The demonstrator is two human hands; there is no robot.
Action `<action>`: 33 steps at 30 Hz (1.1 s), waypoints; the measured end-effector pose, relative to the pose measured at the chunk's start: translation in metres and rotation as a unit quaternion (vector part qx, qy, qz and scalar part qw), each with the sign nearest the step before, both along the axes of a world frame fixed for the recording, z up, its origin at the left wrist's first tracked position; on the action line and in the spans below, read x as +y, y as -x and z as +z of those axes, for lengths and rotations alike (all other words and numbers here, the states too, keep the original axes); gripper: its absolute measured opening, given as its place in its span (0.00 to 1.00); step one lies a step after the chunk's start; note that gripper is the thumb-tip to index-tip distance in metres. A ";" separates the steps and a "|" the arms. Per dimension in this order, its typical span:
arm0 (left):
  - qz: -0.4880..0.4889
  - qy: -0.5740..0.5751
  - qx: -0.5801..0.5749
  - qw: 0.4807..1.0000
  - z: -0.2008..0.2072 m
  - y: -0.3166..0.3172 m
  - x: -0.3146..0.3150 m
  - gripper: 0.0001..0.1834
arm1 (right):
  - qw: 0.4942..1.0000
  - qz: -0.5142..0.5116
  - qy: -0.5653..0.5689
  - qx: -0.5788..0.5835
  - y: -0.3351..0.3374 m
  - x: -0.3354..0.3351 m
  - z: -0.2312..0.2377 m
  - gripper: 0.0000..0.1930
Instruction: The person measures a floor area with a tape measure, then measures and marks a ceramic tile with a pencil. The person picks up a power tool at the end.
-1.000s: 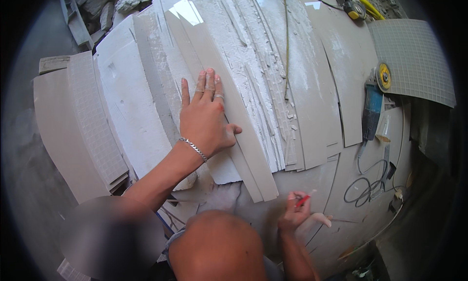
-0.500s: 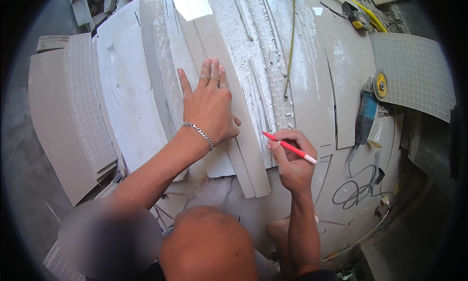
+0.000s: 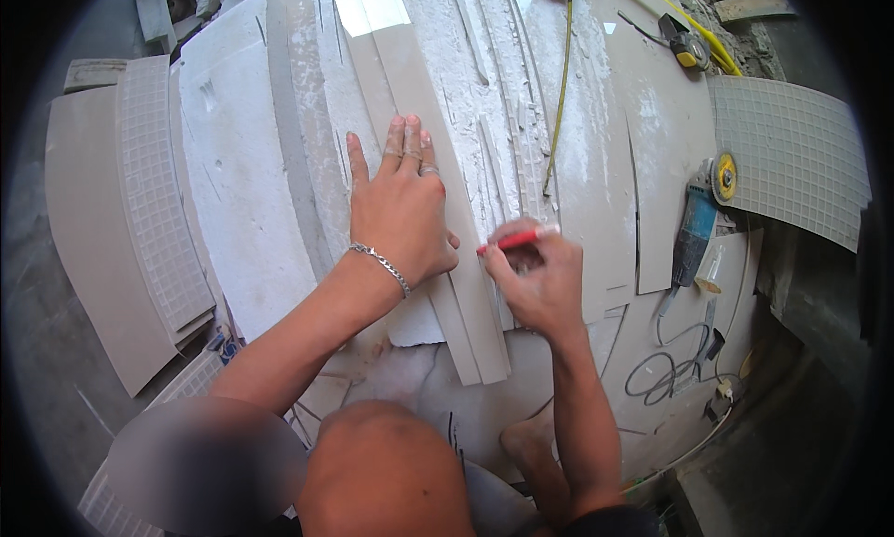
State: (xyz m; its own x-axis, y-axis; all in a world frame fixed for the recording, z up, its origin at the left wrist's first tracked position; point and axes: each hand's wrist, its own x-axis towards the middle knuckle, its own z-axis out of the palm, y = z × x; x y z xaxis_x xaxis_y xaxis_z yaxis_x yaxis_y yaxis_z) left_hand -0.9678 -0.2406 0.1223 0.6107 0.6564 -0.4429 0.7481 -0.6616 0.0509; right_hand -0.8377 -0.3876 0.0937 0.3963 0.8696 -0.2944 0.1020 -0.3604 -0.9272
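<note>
My left hand [image 3: 400, 211] lies flat, fingers stretched, across two long beige tile strips [image 3: 477, 327] set side by side. A silver chain bracelet circles that wrist. In my right hand [image 3: 548, 290] is a red pen [image 3: 520, 240] with a white end, gripped between thumb and fingers. Its tip meets or hovers just over the right edge of the right-hand strip; contact cannot be made out for certain. Under the strips runs a dusty white slab [image 3: 419, 328]. Powder and small chips lie along the strips' right side.
A teal angle grinder [image 3: 697, 222] with a yellow disc lies at right, near its coiled cable [image 3: 652, 377]. An extended tape measure blade [image 3: 563, 81] runs down from the top; another tape measure [image 3: 687, 51] sits farther right. Grid-backed tiles [image 3: 792, 146] flank the work, beige ones [image 3: 98, 248] at left.
My right hand has moved left, bringing the pen tip to the strip's right edge and turning the pen closer to level. My left hand stays pressed on the strips.
</note>
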 end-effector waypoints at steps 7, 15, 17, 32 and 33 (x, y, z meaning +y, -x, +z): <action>0.003 -0.006 -0.022 1.000 -0.003 0.002 -0.001 0.64 | 0.997 0.005 -0.081 -0.013 -0.014 0.075 -0.010 0.03; 0.003 0.001 -0.022 1.000 -0.003 0.001 0.000 0.65 | 0.989 0.097 0.025 -0.107 -0.008 -0.017 0.016 0.03; -0.002 0.003 -0.022 1.000 -0.002 0.001 0.001 0.65 | 0.988 0.117 0.044 -0.088 -0.015 -0.006 0.015 0.04; -0.018 0.024 -0.012 0.999 0.002 -0.004 0.008 0.64 | 0.969 0.096 -0.125 -0.192 -0.058 0.220 -0.023 0.10; -0.019 0.024 -0.015 0.999 0.002 -0.004 0.008 0.64 | 0.977 0.088 -0.100 -0.168 -0.052 0.198 -0.021 0.09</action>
State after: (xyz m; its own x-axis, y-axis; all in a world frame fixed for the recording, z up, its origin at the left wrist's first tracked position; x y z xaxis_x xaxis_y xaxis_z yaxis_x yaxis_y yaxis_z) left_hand -0.9641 -0.2325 0.1239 0.6474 0.6114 -0.4549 0.7208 -0.6852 0.1048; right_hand -0.7854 -0.1891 0.0725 0.2811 0.9596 0.0093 0.4566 -0.1252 -0.8808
